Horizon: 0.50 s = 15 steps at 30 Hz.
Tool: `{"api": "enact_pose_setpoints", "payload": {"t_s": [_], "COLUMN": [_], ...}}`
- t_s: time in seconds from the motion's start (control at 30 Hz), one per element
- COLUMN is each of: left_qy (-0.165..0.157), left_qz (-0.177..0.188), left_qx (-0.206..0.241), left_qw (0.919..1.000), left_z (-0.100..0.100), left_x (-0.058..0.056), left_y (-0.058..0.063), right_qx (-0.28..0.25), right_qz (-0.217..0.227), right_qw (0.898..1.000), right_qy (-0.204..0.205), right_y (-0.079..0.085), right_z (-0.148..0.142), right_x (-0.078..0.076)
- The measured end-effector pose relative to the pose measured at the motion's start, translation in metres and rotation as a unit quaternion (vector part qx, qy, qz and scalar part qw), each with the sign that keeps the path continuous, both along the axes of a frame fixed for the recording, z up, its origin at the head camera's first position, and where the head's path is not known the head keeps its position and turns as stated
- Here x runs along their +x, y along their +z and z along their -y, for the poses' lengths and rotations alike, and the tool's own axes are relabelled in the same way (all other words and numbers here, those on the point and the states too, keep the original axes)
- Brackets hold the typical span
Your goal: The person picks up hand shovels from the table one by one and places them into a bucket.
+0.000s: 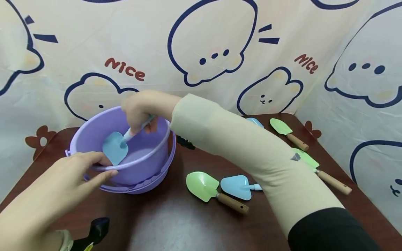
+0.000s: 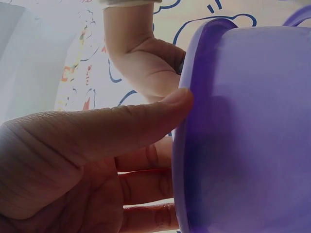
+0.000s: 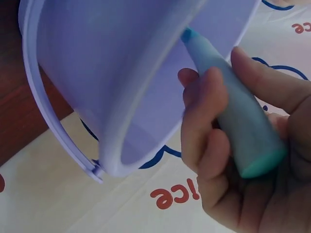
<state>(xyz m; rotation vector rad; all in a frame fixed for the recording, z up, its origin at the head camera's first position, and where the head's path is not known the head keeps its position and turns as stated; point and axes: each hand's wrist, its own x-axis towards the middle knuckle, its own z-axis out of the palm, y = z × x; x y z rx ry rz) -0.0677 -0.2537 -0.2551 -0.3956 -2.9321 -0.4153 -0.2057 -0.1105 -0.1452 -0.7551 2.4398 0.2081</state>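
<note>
At the left of the table stands a purple bucket (image 1: pixel 154 167), its carrying handle hanging low round the outside. My left hand (image 1: pixel 76 172) pinches the near rim, thumb on the outer wall and fingers inside; the left wrist view shows the thumb (image 2: pixel 146 114) against the rim. Over the bucket, my right hand (image 1: pixel 138 109) grips a small trowel by its handle. The trowel's light blue, leaf-shaped blade (image 1: pixel 115 148) points down inside the bucket, near my left fingertips. In the right wrist view, fingers and thumb wrap the thick grey handle (image 3: pixel 240 116) with its teal end.
A green trowel (image 1: pixel 202 186) with a wooden handle and a blue trowel (image 1: pixel 237 186) lie right of the bucket. Farther right are two more green trowels (image 1: pixel 281 126), and part of a blue one (image 1: pixel 255 122) shows behind my right sleeve. A printed curtain (image 1: pixel 150 42) hangs behind the table.
</note>
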Motion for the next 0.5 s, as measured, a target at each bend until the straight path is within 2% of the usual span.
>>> {"api": "enact_pose_setpoints", "payload": {"t_s": [0.1,0.23,0.43,0.5], "left_qy": [-0.004,0.004,0.012,0.006], "left_qz": [0.004,-0.001,0.017,0.010], "left_qx": [0.011,0.004,-0.012,-0.010], "left_qw": [0.9999,1.0000,0.9997,0.9999], "left_z": [-0.002,0.002,0.008,0.006], "left_x": [-0.003,-0.003,-0.003,-0.005], "left_y": [-0.001,-0.005,-0.010,-0.012], "right_qx": [0.032,0.064,0.054,0.054], "right_qz": [-0.026,-0.017,0.003,0.006], "right_qw": [0.999,0.998,0.999,0.998], "right_qy": [0.008,0.019,-0.004,-0.017], "right_y": [0.000,-0.002,-0.011,-0.014], "right_z": [0.003,0.008,0.010,0.007], "right_x": [-0.005,-0.010,-0.016,-0.018]}}
